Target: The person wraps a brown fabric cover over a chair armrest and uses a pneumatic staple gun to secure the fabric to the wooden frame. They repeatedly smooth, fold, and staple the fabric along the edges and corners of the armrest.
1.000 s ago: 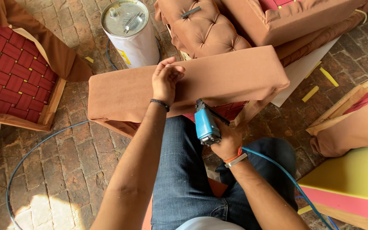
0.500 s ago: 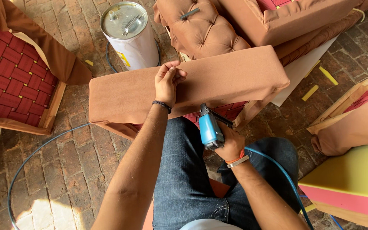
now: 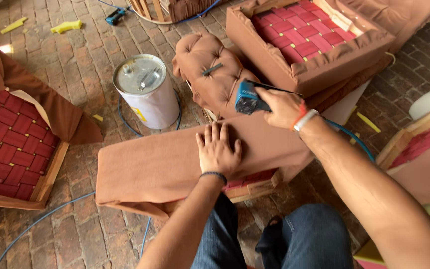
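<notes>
White tin beside brown fabric

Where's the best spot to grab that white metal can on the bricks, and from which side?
Probably the white can is best taken around its round side wall, coming from the near-left, where bare brick floor leaves room. It stands upright; the tufted cushion crowds its right, and its flat lid shows only small fittings.

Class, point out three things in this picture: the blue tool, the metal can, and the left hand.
blue tool (image 3: 247,98): head view, on its blue body.
metal can (image 3: 145,87): head view, on its lid.
left hand (image 3: 218,152): head view, on the back of the hand.
</notes>
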Available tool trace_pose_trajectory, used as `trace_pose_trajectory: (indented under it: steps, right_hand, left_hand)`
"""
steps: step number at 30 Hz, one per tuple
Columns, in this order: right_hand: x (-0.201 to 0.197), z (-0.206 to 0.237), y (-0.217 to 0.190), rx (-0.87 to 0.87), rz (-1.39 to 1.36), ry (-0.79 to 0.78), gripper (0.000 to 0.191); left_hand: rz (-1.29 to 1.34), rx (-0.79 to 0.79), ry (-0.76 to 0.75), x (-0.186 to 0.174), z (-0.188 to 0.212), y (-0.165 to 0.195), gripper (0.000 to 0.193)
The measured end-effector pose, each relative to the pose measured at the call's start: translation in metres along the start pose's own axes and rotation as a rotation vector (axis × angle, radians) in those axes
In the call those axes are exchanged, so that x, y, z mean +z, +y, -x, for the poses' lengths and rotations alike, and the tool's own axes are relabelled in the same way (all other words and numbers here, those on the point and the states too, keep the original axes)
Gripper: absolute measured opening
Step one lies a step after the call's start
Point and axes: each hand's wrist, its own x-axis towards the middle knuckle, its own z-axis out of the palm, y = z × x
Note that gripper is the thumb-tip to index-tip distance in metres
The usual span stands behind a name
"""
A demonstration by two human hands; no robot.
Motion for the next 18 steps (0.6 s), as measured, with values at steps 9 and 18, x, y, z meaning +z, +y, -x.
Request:
trace_pose_trajectory:
  steps: [9,18]
  right_hand:
    - [0.085,-0.119,0.008,-0.066,-0.001,-0.24,0.084]
    - [0.092,-0.076,0.012,-0.142,-0.232,0.005,0.067]
  left_hand:
    - [-0.038,-0.009,-0.055,0.0,-0.011,-0.006,0.074]
    - [-0.052,-0.009,-0.086,-0.005,-0.001,-0.012,0.074]
